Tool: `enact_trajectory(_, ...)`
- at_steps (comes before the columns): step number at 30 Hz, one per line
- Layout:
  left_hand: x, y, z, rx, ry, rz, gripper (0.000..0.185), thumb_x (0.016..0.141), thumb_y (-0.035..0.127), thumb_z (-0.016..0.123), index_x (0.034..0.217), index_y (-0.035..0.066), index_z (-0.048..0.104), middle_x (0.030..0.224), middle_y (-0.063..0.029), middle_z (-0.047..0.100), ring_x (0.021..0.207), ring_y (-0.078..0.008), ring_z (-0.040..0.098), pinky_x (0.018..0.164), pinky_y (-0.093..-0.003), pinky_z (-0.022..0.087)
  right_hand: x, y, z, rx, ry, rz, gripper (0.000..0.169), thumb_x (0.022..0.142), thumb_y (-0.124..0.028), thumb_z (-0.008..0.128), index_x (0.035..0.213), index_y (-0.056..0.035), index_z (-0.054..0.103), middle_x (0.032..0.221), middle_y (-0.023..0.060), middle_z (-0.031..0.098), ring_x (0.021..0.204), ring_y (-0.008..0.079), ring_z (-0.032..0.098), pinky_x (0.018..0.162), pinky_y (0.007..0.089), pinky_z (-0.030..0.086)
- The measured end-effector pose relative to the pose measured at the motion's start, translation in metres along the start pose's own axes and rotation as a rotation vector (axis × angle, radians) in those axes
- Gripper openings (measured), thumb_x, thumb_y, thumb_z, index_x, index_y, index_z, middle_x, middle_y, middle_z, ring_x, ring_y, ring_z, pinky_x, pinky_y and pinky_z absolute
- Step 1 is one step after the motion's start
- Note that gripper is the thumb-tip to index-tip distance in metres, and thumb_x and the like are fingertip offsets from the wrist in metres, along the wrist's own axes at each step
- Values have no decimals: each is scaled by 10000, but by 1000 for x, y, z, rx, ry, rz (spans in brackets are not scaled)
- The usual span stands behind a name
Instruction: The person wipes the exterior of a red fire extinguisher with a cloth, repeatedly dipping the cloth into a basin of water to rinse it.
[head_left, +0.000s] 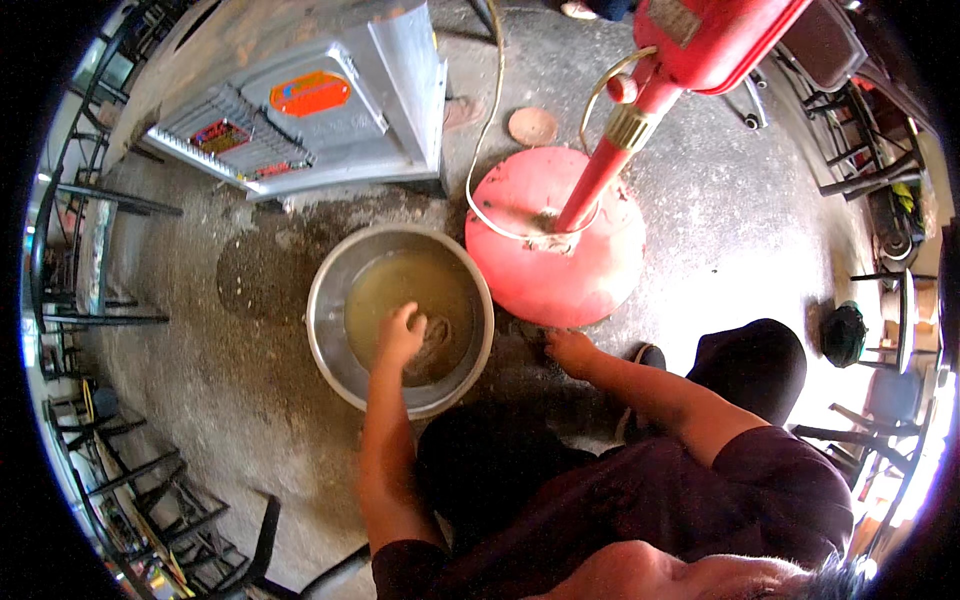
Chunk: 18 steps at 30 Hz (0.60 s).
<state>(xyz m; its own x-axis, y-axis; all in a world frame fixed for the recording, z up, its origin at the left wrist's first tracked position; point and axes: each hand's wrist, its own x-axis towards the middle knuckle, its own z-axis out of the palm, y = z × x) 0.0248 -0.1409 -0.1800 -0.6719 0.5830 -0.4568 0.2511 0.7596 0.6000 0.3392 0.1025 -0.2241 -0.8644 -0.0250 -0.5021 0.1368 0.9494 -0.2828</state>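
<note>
A round metal basin holds murky yellowish water with ripples at its right side. My left hand is over the water, thumb and fingers curved apart, with nothing visible between them. To the right, my right hand is low by the front edge of a round red stand base. Its fingertips are in shadow, and I cannot tell whether they touch the base or grip anything. A red pole with a brass-coloured collar rises from this base to a red housing.
A metal cabinet with a wire rack on its front stands behind the basin. A pale cord loops over the red base. Beyond it lies a small round dish. Dark-framed chairs line the left; a dark bag is at right.
</note>
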Motion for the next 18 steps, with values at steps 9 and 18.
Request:
enact_trajectory(9, -30, 44, 21, 621, -332, -249, 964, 818, 411, 772, 1562, 296, 170, 1646, -66, 32, 1501, -368, 56, 1099, -729, 227, 5, 8, -10, 94, -416, 29, 476, 692, -226, 704, 1133, -63, 629, 1079, 190, 664, 1012, 376, 653, 835, 488, 527)
enact_trajectory(18, -11, -35, 42, 447, -329, -464, 984, 870, 426, 714, 1583, 239, 62, 1635, -144, -63, 1485, -433, 40, 1063, -704, 322, 71, -70, -224, 617, 178, -198, 285, 676, -113, 649, 926, -29, 540, 905, 185, 615, 851, 367, 610, 757, 449, 487)
